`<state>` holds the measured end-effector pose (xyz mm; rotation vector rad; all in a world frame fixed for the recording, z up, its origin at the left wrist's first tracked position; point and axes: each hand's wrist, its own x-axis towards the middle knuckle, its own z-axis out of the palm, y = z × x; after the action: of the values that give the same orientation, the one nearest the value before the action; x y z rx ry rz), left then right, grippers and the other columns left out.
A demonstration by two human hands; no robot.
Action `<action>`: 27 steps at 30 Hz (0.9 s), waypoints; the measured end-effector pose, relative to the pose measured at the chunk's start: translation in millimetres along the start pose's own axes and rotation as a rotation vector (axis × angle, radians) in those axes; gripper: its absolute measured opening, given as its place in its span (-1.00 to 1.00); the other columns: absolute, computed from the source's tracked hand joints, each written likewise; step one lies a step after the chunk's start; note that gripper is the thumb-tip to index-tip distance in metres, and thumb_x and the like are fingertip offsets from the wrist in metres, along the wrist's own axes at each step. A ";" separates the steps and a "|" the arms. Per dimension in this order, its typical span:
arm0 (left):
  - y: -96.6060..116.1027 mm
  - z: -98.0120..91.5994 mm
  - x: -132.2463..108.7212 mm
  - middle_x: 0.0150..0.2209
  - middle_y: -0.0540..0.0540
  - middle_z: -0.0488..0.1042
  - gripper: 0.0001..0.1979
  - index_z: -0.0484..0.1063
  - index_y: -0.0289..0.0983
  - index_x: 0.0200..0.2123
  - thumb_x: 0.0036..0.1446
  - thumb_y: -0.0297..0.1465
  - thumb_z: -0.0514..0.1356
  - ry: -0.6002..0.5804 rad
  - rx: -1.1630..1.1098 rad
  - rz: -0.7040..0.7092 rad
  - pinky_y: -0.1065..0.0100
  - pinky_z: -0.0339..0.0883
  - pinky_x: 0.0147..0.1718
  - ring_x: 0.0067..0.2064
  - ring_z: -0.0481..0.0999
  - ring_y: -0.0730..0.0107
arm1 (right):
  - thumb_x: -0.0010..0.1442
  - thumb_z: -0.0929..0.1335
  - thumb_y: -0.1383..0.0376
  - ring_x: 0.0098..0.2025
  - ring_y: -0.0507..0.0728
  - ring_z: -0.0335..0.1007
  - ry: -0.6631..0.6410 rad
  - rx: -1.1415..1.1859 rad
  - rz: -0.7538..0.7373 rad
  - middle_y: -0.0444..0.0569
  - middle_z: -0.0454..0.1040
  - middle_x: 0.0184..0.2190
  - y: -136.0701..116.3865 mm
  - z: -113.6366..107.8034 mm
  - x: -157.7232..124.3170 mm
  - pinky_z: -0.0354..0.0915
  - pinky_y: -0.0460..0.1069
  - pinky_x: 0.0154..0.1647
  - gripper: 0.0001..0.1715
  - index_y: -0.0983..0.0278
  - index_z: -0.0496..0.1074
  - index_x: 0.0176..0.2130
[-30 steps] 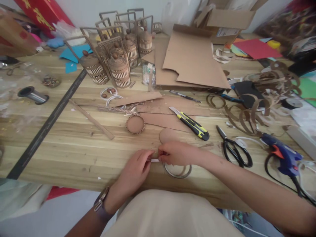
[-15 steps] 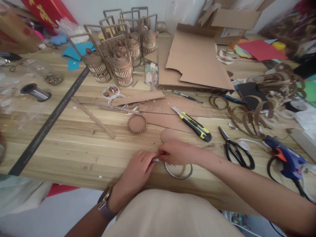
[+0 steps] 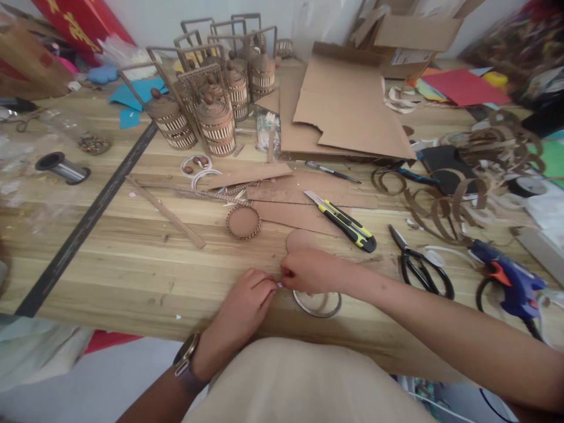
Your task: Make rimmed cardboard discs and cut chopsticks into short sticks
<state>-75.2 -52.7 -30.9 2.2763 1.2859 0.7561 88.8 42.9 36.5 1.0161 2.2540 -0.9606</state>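
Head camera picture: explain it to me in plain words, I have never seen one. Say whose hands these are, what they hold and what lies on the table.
There is no machine here. The camera sits on a person's head and looks down at their own two bare hands, so the arms enter from the bottom of the picture. The left hand, with a watch on its wrist, and the right hand pinch a small white strip between their fingertips, over a cardboard ring on the wooden table. Farther back lie a round cardboard disc, a yellow utility knife, black scissors and a blue glue gun. At the far edge stand small cardboard lanterns beside flat cardboard sheets.
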 end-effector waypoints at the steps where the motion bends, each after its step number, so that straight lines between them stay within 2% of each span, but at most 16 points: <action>1: -0.3 0.5 -0.3 -0.29 -0.11 0.54 -0.77 0.49 -0.28 -0.28 0.32 -0.49 0.03 0.006 0.006 0.008 0.28 0.40 -0.24 -0.24 0.46 0.30 | 0.14 0.27 0.34 -0.54 0.08 0.39 0.002 -0.004 0.001 -0.01 0.54 -0.60 -0.1 0.3 0.1 0.09 -0.08 -0.55 -0.71 0.32 0.58 -0.42; 8: -0.4 1.8 -1.0 -0.29 -0.13 0.53 -0.70 0.53 -0.29 -0.28 0.35 -0.46 0.00 0.005 0.074 0.064 0.27 0.42 -0.25 -0.25 0.45 0.30 | 0.11 0.28 0.34 -0.54 0.08 0.39 0.011 -0.025 0.011 0.01 0.55 -0.59 -0.2 1.0 0.7 0.06 -0.08 -0.57 -0.71 0.33 0.59 -0.40; 16: 2.6 -6.8 -2.9 -0.31 -0.13 0.48 -0.76 0.49 -0.30 -0.35 0.30 -0.49 0.05 -0.006 0.143 0.017 0.25 0.40 -0.25 -0.26 0.41 0.27 | 0.11 0.28 0.36 -0.54 0.08 0.39 -0.006 -0.016 0.026 0.01 0.55 -0.59 -3.7 -3.0 -1.0 0.08 -0.08 -0.57 -0.73 0.33 0.59 -0.40; 22: 1.9 0.7 3.3 -0.30 -0.14 0.50 -0.71 0.49 -0.31 -0.30 0.36 -0.47 -0.01 -0.074 0.141 0.103 0.25 0.41 -0.23 -0.25 0.42 0.27 | 0.13 0.28 0.36 -0.59 0.07 0.35 -0.009 0.001 0.011 -0.02 0.51 -0.64 -2.8 -2.4 -0.1 0.08 -0.08 -0.58 -0.72 0.33 0.57 -0.45; 27: -0.9 2.9 3.4 -0.27 -0.17 0.50 -0.70 0.49 -0.38 -0.22 0.36 -0.51 -0.05 -0.108 0.193 0.172 0.25 0.43 -0.22 -0.23 0.41 0.25 | 0.19 0.23 0.37 -0.57 0.06 0.39 -0.021 0.040 0.032 0.04 0.57 -0.57 0.5 -3.4 -0.2 0.12 -0.08 -0.56 -0.62 0.36 0.58 -0.45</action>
<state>-72.5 -49.6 -32.9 2.5703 1.1699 0.5771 88.8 45.6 38.5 1.0513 2.2029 -1.0017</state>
